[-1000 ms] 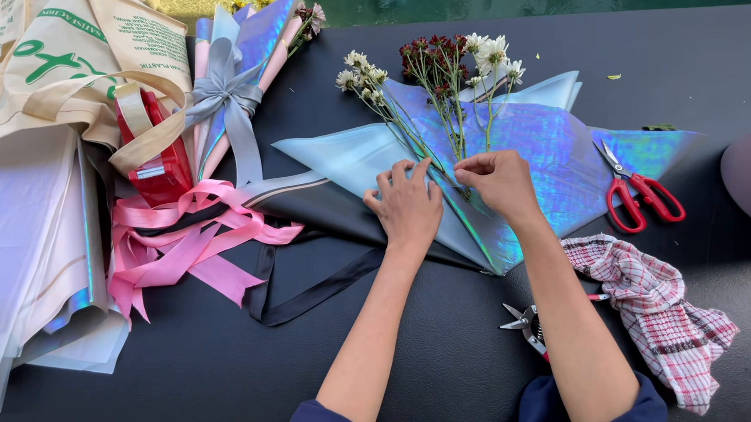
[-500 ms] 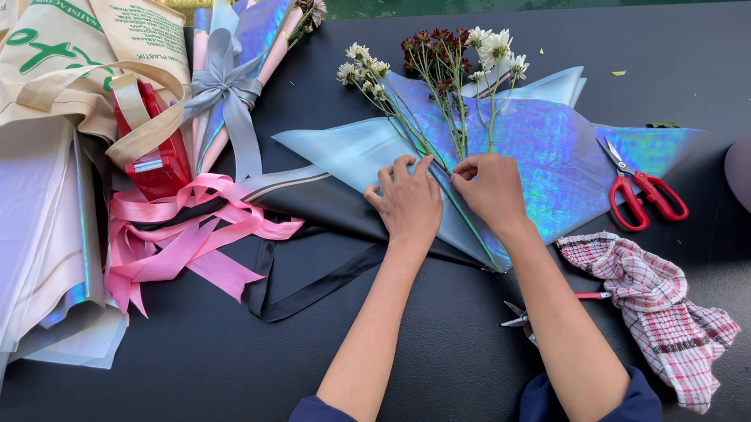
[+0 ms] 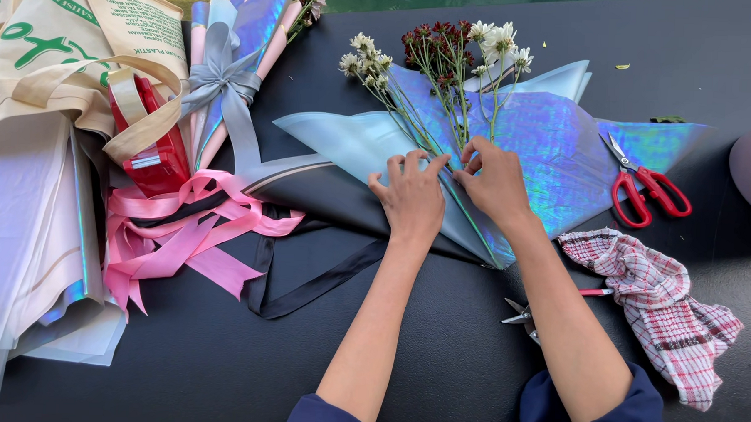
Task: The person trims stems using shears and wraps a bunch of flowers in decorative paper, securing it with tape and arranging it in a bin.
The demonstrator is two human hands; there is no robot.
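Note:
A small bunch of white and dark red flowers point(image 3: 448, 51) lies with its green stems point(image 3: 432, 134) running down across an iridescent blue wrapping sheet point(image 3: 552, 151). My left hand point(image 3: 411, 200) rests on the sheet, its fingertips on the stems from the left. My right hand point(image 3: 495, 180) pinches the same stems from the right, fingers curled. The two hands almost touch. The lower ends of the stems are hidden under the hands.
Red scissors point(image 3: 647, 189) lie right of the sheet; a checked cloth point(image 3: 663, 304) and small snips point(image 3: 526, 314) near my right arm. Pink ribbon point(image 3: 183, 246), black ribbon point(image 3: 323, 284), a red tape dispenser point(image 3: 157, 149), a wrapped bouquet point(image 3: 230, 73) and bags point(image 3: 56, 50) fill the left.
Both hands stay at the stems. The fingers have shifted slightly up along them, and the stems sit a little closer together.

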